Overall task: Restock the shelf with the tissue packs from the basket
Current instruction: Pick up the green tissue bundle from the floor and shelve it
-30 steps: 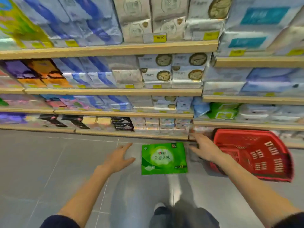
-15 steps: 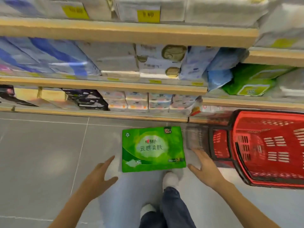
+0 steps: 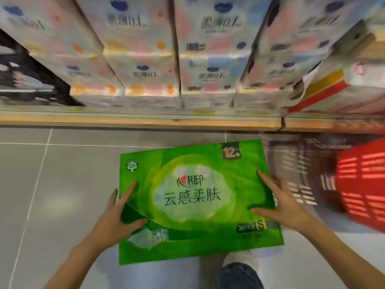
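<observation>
Grey floor tiles run up to the wooden lip of the bottom shelf, which crosses the whole view. On the shelf, from the left, sit some dark packs and then a tight row of stacked white spotted packs. The print on both is too blurred to read. Below them, the left hand is spread wide on the left short end of the green tissue pack. Its thumb and forefinger lie on the top face and its other fingers reach down the side, fairly straight, not closed round anything. The pack lies flat on the floor, face up, just in front of the shelf lip and apart from it. Its long axis runs left to right, nearly parallel to the lip and turned slightly. The right hand mirrors the left at the opposite short end, open and splayed, thumb and forefinger on the face and the remaining fingers over the edge. Each hand touches its own end, so neither is nearer, and the pack sits squarely between them. The shelf lies straight ahead beyond the far long edge, so the lift would likely go up and forward with the pack held broadside. Just right of the pack stands the red basket, its contents lost in blur. A socked foot shows below the pack's near edge.
</observation>
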